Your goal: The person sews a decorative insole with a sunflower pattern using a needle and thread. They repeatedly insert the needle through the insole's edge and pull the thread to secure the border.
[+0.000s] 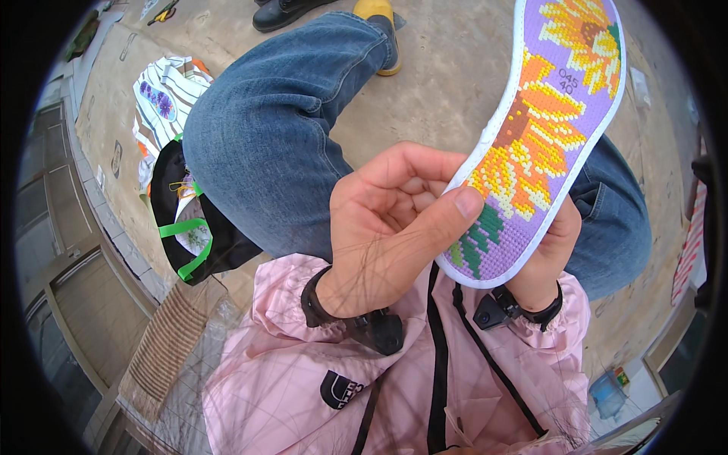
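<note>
A cross-stitched insole (535,155), purple with yellow-orange sunflowers, green leaves and a white bound edge, is held up tilted in front of my chest. My left hand (398,224) pinches its left edge near the rounded lower end, thumb on the stitched face and fingers curled behind. Behind the insole's lower right edge is my right hand (550,246); its fingers are hidden, so whether they grip the insole does not show. No needle or thread can be made out at the hands.
A black bag (216,246) with green trim stands open beside my left knee. Beyond it lies a striped cloth bundle (178,83) with a purple-flowered oval piece on it. Scissors (163,14) are on the floor at the far left. A brown knitted piece (163,349) lies at lower left.
</note>
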Demonstrator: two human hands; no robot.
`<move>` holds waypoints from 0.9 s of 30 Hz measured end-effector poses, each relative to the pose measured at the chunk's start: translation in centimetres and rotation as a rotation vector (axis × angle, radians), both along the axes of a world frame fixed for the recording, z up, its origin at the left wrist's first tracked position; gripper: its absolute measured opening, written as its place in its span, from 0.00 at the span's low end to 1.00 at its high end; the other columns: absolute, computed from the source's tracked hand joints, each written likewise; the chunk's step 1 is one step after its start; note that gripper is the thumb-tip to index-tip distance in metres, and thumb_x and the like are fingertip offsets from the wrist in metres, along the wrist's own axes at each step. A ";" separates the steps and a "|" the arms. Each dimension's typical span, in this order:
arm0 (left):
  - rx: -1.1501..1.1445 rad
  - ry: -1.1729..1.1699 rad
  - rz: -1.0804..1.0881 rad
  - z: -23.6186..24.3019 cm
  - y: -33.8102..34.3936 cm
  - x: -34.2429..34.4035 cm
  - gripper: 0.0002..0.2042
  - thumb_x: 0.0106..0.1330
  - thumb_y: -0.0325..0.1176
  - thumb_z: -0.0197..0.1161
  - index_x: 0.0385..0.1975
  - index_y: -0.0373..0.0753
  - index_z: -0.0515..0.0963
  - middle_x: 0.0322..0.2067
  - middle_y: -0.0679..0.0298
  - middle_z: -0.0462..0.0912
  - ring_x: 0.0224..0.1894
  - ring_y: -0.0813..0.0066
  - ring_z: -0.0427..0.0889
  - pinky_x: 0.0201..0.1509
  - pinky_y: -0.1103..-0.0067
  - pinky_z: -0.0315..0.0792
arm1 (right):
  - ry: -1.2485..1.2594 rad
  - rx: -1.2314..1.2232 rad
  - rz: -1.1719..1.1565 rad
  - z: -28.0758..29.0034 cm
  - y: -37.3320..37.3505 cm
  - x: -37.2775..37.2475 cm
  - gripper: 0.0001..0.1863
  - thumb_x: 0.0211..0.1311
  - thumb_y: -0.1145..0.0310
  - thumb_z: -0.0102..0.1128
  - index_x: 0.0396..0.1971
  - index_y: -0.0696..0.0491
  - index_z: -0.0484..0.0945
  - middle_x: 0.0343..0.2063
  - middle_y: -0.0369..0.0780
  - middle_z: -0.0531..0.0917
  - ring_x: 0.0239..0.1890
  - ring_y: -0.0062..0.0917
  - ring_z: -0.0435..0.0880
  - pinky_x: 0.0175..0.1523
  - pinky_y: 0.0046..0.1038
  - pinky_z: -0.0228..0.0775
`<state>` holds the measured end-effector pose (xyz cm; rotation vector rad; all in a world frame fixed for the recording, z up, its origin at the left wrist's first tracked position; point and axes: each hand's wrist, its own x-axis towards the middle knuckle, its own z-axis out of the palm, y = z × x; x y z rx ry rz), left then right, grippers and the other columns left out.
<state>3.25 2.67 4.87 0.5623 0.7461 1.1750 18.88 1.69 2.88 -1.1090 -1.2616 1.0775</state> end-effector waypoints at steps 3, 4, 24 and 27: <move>0.013 -0.005 0.001 -0.1 0.0 0.0 0.11 0.63 0.22 0.62 0.44 0.27 0.73 0.37 0.55 0.83 0.37 0.78 0.83 0.43 0.84 0.77 | 0.034 0.001 0.005 0.1 0.0 -0.1 0.12 0.55 0.76 0.66 0.40 0.62 0.80 0.41 0.40 0.81 0.41 0.22 0.81 0.44 0.21 0.71; 0.018 -0.006 0.002 -0.1 0.0 0.0 0.11 0.63 0.22 0.62 0.44 0.27 0.73 0.37 0.55 0.83 0.38 0.78 0.83 0.43 0.84 0.77 | 0.043 0.000 0.007 0.1 0.0 -0.2 0.13 0.55 0.76 0.66 0.40 0.62 0.80 0.41 0.40 0.81 0.41 0.22 0.81 0.44 0.21 0.71; 0.105 0.275 0.046 -1.0 0.2 0.1 0.15 0.59 0.21 0.64 0.46 0.28 0.74 0.34 0.58 0.84 0.35 0.80 0.83 0.37 0.85 0.77 | -0.716 0.536 -0.066 1.9 2.1 2.0 0.13 0.56 0.72 0.64 0.41 0.58 0.76 0.44 0.45 0.78 0.49 0.34 0.75 0.55 0.33 0.65; 0.162 0.325 0.011 -1.5 0.0 0.4 0.15 0.58 0.20 0.64 0.45 0.29 0.74 0.34 0.59 0.84 0.34 0.81 0.83 0.35 0.86 0.76 | -0.664 0.521 0.041 1.6 2.4 1.7 0.08 0.58 0.71 0.63 0.36 0.56 0.76 0.39 0.44 0.79 0.47 0.35 0.77 0.55 0.38 0.65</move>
